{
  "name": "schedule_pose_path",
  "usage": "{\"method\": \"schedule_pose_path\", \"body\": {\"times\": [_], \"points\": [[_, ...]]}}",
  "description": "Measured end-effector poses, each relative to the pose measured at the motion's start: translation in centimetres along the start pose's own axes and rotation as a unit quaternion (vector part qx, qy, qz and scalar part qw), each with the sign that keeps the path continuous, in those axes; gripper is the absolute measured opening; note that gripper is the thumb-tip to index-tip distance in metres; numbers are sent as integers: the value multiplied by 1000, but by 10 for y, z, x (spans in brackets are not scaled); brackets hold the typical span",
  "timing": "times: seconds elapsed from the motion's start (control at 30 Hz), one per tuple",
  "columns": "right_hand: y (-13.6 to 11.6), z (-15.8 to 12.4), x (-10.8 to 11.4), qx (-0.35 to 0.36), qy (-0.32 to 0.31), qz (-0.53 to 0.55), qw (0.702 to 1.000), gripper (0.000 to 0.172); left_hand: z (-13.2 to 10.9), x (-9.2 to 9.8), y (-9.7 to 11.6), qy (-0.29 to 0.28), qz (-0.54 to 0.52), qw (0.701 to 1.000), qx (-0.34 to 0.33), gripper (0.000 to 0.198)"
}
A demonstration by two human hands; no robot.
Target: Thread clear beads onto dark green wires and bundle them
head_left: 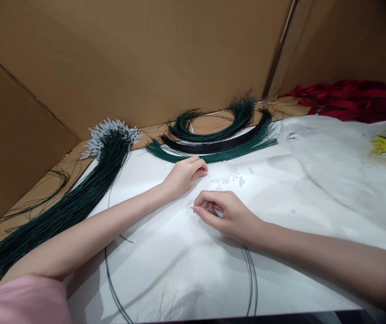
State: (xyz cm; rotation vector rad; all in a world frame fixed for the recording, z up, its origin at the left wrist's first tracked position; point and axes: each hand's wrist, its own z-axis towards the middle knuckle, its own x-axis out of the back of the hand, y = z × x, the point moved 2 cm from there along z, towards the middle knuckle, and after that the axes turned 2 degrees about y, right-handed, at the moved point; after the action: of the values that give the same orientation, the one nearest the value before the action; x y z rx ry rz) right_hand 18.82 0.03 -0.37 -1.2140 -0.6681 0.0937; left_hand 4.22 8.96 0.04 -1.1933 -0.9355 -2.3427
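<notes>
White worktop (159, 261) spans the middle. Long green bundle (81, 193) lies along its left side, pale beaded tips at the far end. Curved green and black bundles (209, 147) sit at the back. Right hand (230, 211): thumb and forefinger pinched together on thin wires (191, 208), short ends projecting leftward. Left hand (186, 175): fingers curled, fingertips beside small white beads (226, 180), scattered before the curved bundles; cannot tell whether it grips any.

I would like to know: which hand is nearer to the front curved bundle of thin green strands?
Left. The left hand is at the near edge of the green bundle; the right hand is farther away, nearer the person, pinching thin dark strands.
</notes>
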Motion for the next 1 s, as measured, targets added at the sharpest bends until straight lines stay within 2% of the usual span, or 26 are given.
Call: {"method": "schedule_pose_path", "body": {"times": [0.13,0.23,0.37,0.43,0.57,0.63,0.87,1.0], "points": [[0,0,1,-3,-2,4,1000,11,1,0,-1,-1,8,1000,-4,14],[0,1,1,-3,-4,6,1000,11,0,3,0,17,9,1000,-9,14],[-1,1,3,-11,5,9,1000,12,-4,15,6,51,-16,998,-11,14],[-2,1,4,-16,9,15,1000,12,-10,22,11,55,-58,997,19,12],[-3,1,4,-29,14,39,999,12,-32,31,19,41,-183,975,123,14],[-3,1,4,-30,16,46,998,12,-44,33,23,35,-192,969,148,15],[-2,2,6,-47,27,45,998,11,-69,35,38,10,-213,963,167,20],[-2,3,7,-54,41,37,997,12,-75,40,44,-10,-193,970,144,21]]}}
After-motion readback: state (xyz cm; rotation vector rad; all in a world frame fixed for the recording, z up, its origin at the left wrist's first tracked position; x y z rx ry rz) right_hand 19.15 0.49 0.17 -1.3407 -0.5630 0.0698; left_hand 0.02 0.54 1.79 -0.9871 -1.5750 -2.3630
